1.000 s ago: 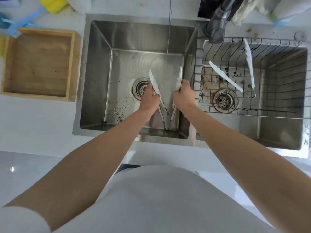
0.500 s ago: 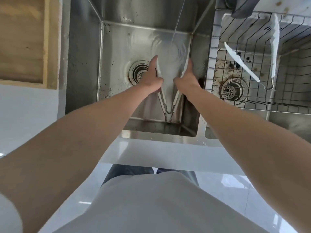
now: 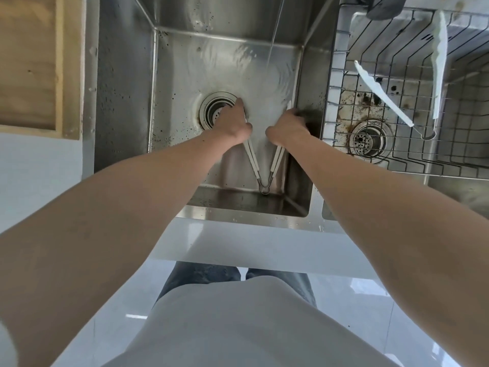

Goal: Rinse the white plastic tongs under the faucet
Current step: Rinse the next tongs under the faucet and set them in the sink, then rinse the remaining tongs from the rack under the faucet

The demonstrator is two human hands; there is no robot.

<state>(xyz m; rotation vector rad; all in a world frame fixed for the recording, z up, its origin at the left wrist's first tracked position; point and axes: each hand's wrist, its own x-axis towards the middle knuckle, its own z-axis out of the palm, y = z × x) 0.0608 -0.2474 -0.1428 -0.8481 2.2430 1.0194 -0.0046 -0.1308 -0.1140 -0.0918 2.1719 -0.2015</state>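
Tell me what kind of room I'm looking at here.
Probably a kitchen, at the washing-up spot: a double stainless sink with a water stream running, a wire basket in the right basin holding a second pair of tongs, and white tongs held in the left basin.

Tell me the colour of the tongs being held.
The tongs are white with grey metal edging; clearest in the head view.
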